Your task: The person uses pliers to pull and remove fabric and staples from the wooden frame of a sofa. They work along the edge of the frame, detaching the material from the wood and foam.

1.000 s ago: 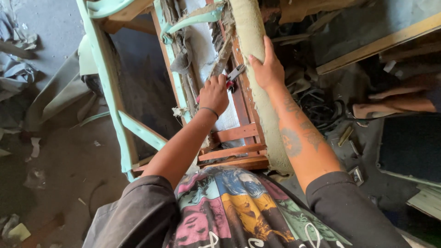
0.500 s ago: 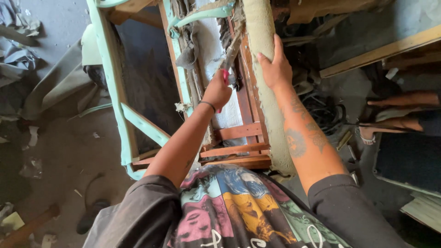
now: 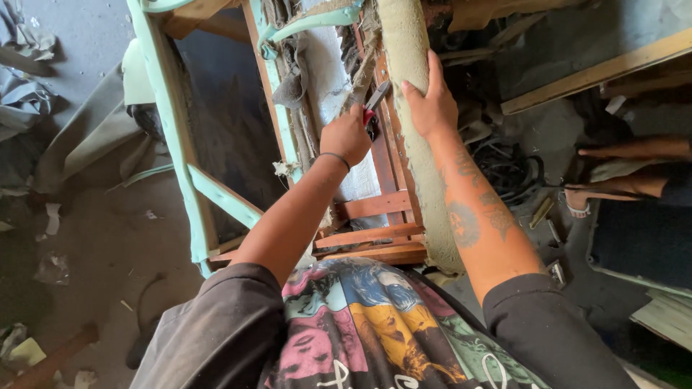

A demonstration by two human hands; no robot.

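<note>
My left hand is shut on red-handled pliers, whose jaws point up at the torn fabric and webbing on a wooden furniture frame. My right hand grips a padded roll of khaki upholstery that runs along the frame's right side. The frame's left rails are covered in mint-green foam. Grey torn cloth hangs from the upper part of the frame.
Scraps of cloth and paper litter the concrete floor on the left. Another person's arm and foot lie at the right, near black cables and wooden boards.
My left hand with the pliers has shifted slightly up along the frame. My right hand has slid a little higher on the padded roll. The view has drifted a little.
</note>
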